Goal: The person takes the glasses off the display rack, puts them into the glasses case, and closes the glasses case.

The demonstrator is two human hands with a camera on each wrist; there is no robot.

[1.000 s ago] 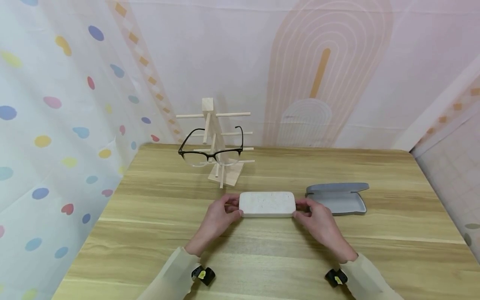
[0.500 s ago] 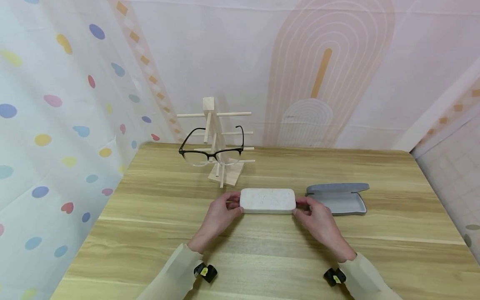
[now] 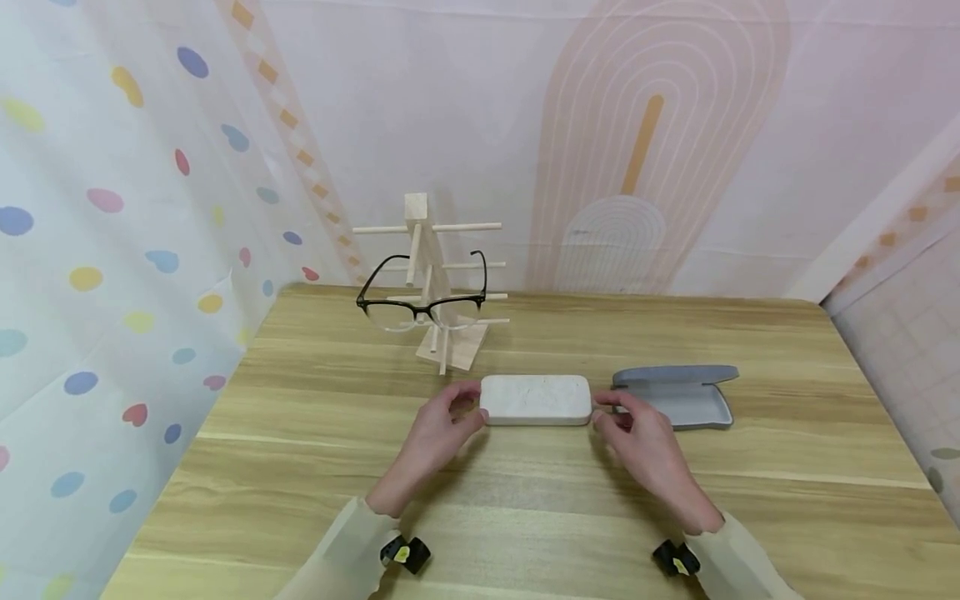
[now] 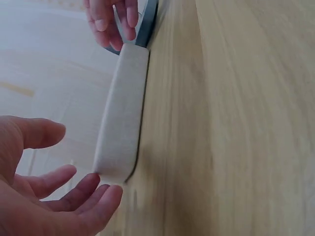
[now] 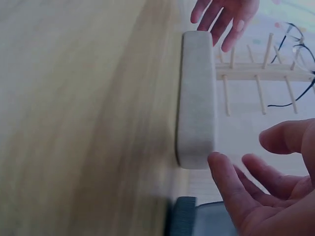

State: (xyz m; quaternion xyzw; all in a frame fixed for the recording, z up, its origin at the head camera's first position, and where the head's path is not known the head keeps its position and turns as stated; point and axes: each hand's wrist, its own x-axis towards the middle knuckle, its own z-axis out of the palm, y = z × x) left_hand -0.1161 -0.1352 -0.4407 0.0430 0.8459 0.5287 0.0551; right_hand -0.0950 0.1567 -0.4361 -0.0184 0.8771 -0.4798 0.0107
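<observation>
A closed white case (image 3: 536, 398) lies flat on the wooden table, long side across. At its left end is my left hand (image 3: 435, 433); in the left wrist view the loosely bent fingers of that hand (image 4: 59, 196) are at the case's end (image 4: 122, 115), one fingertip apparently touching it. My right hand (image 3: 651, 450) is by the right end, a narrow gap showing in the head view. From the right wrist, its relaxed fingers (image 5: 266, 191) are at or just off the case (image 5: 198, 101); contact is unclear. Neither hand grips the case.
Right of the white case lies an open grey case (image 3: 686, 404), partly behind my right hand. Behind, to the left, stands a wooden peg rack (image 3: 417, 208) holding black-framed glasses (image 3: 423, 312). A patterned curtain (image 3: 465, 100) hangs beyond the table's back edge (image 3: 750, 302).
The white case has shifted slightly away from me, toward the back. My right hand has since eased off its right end, a little to the right. My left hand stays beside the left end.
</observation>
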